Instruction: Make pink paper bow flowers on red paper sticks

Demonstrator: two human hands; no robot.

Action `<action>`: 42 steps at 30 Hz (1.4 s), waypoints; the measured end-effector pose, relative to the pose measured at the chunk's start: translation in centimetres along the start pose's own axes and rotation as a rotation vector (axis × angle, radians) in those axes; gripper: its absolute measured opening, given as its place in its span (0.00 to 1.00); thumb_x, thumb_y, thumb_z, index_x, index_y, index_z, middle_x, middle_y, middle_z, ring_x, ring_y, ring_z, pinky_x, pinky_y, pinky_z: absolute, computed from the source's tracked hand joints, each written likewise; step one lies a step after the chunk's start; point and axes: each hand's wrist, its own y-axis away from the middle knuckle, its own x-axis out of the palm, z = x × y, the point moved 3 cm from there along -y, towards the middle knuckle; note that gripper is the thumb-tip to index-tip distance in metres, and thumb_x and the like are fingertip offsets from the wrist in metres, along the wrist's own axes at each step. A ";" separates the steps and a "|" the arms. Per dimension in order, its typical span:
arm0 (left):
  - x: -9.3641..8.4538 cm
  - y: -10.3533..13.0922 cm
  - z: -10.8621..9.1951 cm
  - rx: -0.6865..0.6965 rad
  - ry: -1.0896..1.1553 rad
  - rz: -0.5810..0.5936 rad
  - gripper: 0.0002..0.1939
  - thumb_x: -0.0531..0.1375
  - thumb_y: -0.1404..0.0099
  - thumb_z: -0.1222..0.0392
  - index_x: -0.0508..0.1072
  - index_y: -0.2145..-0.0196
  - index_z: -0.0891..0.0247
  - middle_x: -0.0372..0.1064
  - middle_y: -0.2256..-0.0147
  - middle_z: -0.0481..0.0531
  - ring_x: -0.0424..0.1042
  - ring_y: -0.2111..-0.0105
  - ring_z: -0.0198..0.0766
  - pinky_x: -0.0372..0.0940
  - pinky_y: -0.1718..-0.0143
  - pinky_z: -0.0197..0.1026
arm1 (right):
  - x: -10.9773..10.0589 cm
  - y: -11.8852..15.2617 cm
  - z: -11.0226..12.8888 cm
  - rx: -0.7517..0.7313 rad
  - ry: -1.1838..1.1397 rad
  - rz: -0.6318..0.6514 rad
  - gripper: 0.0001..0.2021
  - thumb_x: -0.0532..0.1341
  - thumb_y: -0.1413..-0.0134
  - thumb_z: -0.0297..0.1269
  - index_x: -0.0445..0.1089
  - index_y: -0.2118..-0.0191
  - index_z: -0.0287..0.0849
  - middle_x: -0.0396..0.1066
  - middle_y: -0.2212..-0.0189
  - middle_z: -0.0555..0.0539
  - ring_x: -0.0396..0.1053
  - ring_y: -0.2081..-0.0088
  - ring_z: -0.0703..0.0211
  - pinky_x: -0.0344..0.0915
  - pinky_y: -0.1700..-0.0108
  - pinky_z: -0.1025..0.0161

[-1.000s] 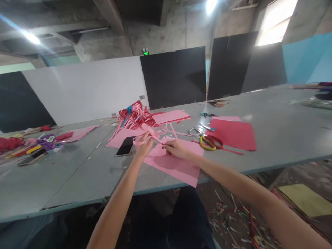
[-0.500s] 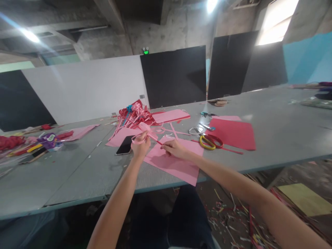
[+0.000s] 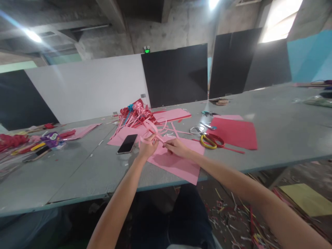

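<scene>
While the left hand [image 3: 149, 148] pinches the pink loops [image 3: 155, 131] near their base, the right hand [image 3: 176, 148] nips the thin stem [image 3: 160, 139] between thumb and fingers. From where I stand, they're above the table by the near pink sheet [image 3: 178, 162], between the phone [image 3: 127, 143] and the yellow-and-red scissors [image 3: 208, 141]. I'd judge the loops very light, springy and easily creased, the stem stiffer; best gripped gently on the stem, just under the loops.

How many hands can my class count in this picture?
2: the left hand, holding looped pink strips to the right of the smartphone, and the right hand, pinching their narrow stem over a pink sheet. No other hand shows.
</scene>
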 end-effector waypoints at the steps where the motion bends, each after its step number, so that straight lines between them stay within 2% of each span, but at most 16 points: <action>1: 0.1 0.1 -0.1 0.000 -0.009 0.015 0.17 0.56 0.43 0.63 0.74 0.56 0.64 0.76 0.64 0.55 0.75 0.64 0.42 0.67 0.60 0.41 | 0.0 0.0 0.0 0.005 0.012 0.003 0.12 0.52 0.45 0.35 0.67 0.75 0.38 0.66 0.82 0.51 0.63 0.80 0.68 0.56 0.74 0.69; 4: 0.2 0.2 -0.1 0.015 -0.047 -0.002 0.16 0.52 0.41 0.65 0.75 0.57 0.64 0.77 0.65 0.55 0.74 0.67 0.39 0.67 0.62 0.39 | 0.1 0.0 0.1 0.001 0.019 0.008 0.12 0.52 0.44 0.36 0.68 0.74 0.38 0.66 0.82 0.51 0.63 0.80 0.68 0.57 0.74 0.70; 8: 0.0 0.0 0.5 0.038 -0.082 -0.085 0.15 0.53 0.41 0.64 0.76 0.60 0.64 0.76 0.63 0.55 0.74 0.61 0.40 0.66 0.59 0.39 | 0.0 0.1 0.4 0.013 0.027 0.011 0.13 0.52 0.45 0.36 0.67 0.76 0.38 0.66 0.83 0.52 0.62 0.81 0.69 0.56 0.75 0.70; 13: -0.6 -0.1 1.6 -0.107 -0.106 -0.163 0.17 0.53 0.41 0.64 0.74 0.55 0.62 0.76 0.60 0.54 0.74 0.59 0.40 0.66 0.57 0.39 | 0.1 0.3 0.5 0.063 0.013 0.048 0.12 0.53 0.46 0.37 0.68 0.74 0.38 0.67 0.83 0.51 0.61 0.82 0.69 0.54 0.79 0.71; 16: -0.5 0.1 1.0 -0.081 -0.120 -0.104 0.16 0.53 0.41 0.64 0.74 0.57 0.65 0.75 0.58 0.57 0.73 0.57 0.42 0.65 0.56 0.40 | 0.1 0.3 0.4 0.059 0.006 0.036 0.11 0.53 0.46 0.37 0.68 0.73 0.38 0.66 0.83 0.52 0.61 0.82 0.69 0.55 0.78 0.70; 20: 0.1 0.3 0.1 -0.006 -0.130 0.016 0.15 0.54 0.41 0.62 0.75 0.58 0.63 0.76 0.64 0.55 0.74 0.62 0.41 0.66 0.58 0.40 | -0.1 0.2 0.2 0.030 0.015 0.009 0.13 0.53 0.45 0.37 0.67 0.76 0.38 0.66 0.83 0.51 0.61 0.81 0.68 0.55 0.77 0.70; 23: -0.1 0.3 0.6 -0.066 -0.149 -0.086 0.16 0.54 0.41 0.63 0.75 0.57 0.63 0.76 0.61 0.56 0.73 0.59 0.42 0.65 0.56 0.40 | 0.0 0.2 0.3 0.029 0.016 0.017 0.13 0.53 0.45 0.38 0.67 0.76 0.38 0.66 0.83 0.51 0.62 0.81 0.68 0.55 0.77 0.70; 26: -0.6 0.4 1.3 -0.183 -0.164 -0.165 0.17 0.53 0.40 0.62 0.74 0.56 0.66 0.75 0.59 0.59 0.73 0.57 0.45 0.66 0.57 0.42 | 0.1 0.3 0.6 0.047 0.005 0.031 0.12 0.53 0.45 0.38 0.68 0.74 0.39 0.66 0.82 0.51 0.62 0.81 0.68 0.56 0.77 0.70; 28: -0.7 0.5 1.1 -0.204 -0.167 -0.146 0.17 0.53 0.40 0.61 0.74 0.55 0.66 0.75 0.60 0.60 0.73 0.58 0.46 0.66 0.58 0.43 | 0.0 0.5 0.8 0.046 0.009 0.032 0.13 0.53 0.45 0.38 0.68 0.74 0.39 0.66 0.82 0.51 0.62 0.81 0.67 0.55 0.77 0.69; 33: -0.5 0.5 -0.4 -0.087 -0.134 -0.027 0.14 0.55 0.42 0.63 0.75 0.60 0.64 0.75 0.61 0.59 0.72 0.56 0.46 0.64 0.54 0.44 | -0.4 0.6 1.1 0.020 0.043 -0.006 0.15 0.51 0.44 0.39 0.64 0.79 0.39 0.65 0.83 0.51 0.61 0.81 0.68 0.56 0.77 0.69; 39: -0.9 0.2 0.9 -0.203 -0.133 -0.107 0.17 0.53 0.39 0.61 0.72 0.54 0.64 0.74 0.58 0.58 0.72 0.57 0.46 0.66 0.57 0.42 | -0.1 0.3 0.5 0.047 0.026 0.032 0.13 0.53 0.45 0.39 0.68 0.73 0.38 0.67 0.82 0.51 0.62 0.80 0.68 0.56 0.77 0.69; 42: -0.9 0.3 0.6 -0.107 -0.121 -0.077 0.17 0.53 0.40 0.62 0.72 0.54 0.64 0.74 0.58 0.58 0.72 0.56 0.45 0.65 0.56 0.42 | -0.1 0.3 0.4 0.049 0.026 0.020 0.12 0.53 0.45 0.39 0.68 0.73 0.39 0.66 0.82 0.51 0.62 0.81 0.68 0.56 0.77 0.69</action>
